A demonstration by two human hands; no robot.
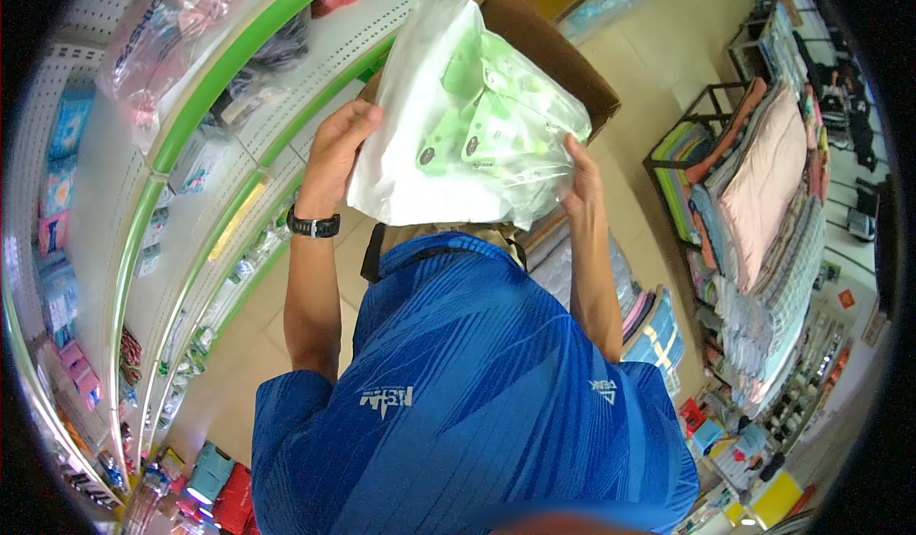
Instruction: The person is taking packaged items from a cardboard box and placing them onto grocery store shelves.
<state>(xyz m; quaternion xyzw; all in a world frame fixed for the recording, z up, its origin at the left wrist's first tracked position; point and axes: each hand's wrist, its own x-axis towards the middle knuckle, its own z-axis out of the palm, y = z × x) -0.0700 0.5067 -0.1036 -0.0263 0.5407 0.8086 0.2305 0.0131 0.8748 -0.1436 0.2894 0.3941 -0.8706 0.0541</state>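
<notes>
A clear plastic bag (501, 120) holding several green-and-white printed packets is held up in front of my body. My left hand (340, 152) grips its white side edge, thumb on top; a black wristwatch is on that wrist. At the opposite side, my right hand (583, 177) pinches the crinkled clear plastic. The fingers of both hands are partly hidden behind the bag. Just beyond the bag an open brown cardboard box (551, 59) shows one wall and corner; its inside is mostly hidden by the bag.
Shop shelves with green front rails (161, 141) curve along the left, bearing packaged goods. A pink item in clear plastic (179, 41) lies on an upper shelf. To the right, a dark metal rack (662, 159) carries folded quilts (766, 191). Tiled floor (637, 198) runs between them.
</notes>
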